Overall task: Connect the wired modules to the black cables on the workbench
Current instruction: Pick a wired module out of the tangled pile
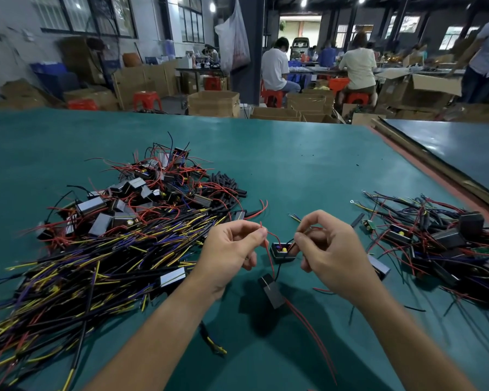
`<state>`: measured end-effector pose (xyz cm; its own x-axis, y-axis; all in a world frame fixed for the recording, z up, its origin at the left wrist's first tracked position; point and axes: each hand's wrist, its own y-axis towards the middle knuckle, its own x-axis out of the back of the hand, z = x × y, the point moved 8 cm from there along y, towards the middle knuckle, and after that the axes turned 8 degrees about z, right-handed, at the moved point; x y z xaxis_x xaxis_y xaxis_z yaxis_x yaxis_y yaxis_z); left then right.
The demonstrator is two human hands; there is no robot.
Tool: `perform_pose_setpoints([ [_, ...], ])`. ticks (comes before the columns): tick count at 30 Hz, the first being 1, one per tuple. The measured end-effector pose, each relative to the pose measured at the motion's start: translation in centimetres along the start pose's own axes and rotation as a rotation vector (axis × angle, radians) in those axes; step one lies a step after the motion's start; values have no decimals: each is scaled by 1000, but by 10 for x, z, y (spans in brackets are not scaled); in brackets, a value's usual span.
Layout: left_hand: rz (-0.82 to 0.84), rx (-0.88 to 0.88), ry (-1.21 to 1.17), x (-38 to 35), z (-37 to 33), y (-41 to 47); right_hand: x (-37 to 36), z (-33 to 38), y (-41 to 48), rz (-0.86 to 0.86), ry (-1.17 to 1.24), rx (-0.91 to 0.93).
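Observation:
My left hand pinches a thin red wire between thumb and fingertips. The wire runs to a small black module with a yellow part inside, held up between my hands. My right hand pinches wires at the module's right side, fingers curled. A second black module hangs just below on red and black leads, above the green workbench. A big heap of black cables with yellow and purple ends lies to the left.
Loose modules with red wires and black sleeve pieces lie behind the cable heap. Another heap of wired modules lies at the right. A second table adjoins at far right. Seated people and cardboard boxes fill the background.

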<state>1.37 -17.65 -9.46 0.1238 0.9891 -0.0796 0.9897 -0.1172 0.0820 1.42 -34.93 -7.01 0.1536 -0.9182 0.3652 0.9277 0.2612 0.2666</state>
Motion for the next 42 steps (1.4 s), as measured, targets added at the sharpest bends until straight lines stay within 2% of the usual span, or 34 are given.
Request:
perform_pose_setpoints([
  [11, -124, -118, 78, 9, -10, -3, -3, 2, -1, 19, 31, -15],
  [15, -73, -144, 47, 4, -15, -5, 2, 13, -2, -18, 103, 46],
  [24, -1, -126, 23, -3, -18, -6, -2, 6, -1, 52, 403, -74],
  [30, 53, -131, 10, -8, -19, -7, -5, 5, -1, 96, 417, -69],
  [42, 145, -29, 55, -15, -9, -7, -9, 5, -1, 150, 390, -66],
])
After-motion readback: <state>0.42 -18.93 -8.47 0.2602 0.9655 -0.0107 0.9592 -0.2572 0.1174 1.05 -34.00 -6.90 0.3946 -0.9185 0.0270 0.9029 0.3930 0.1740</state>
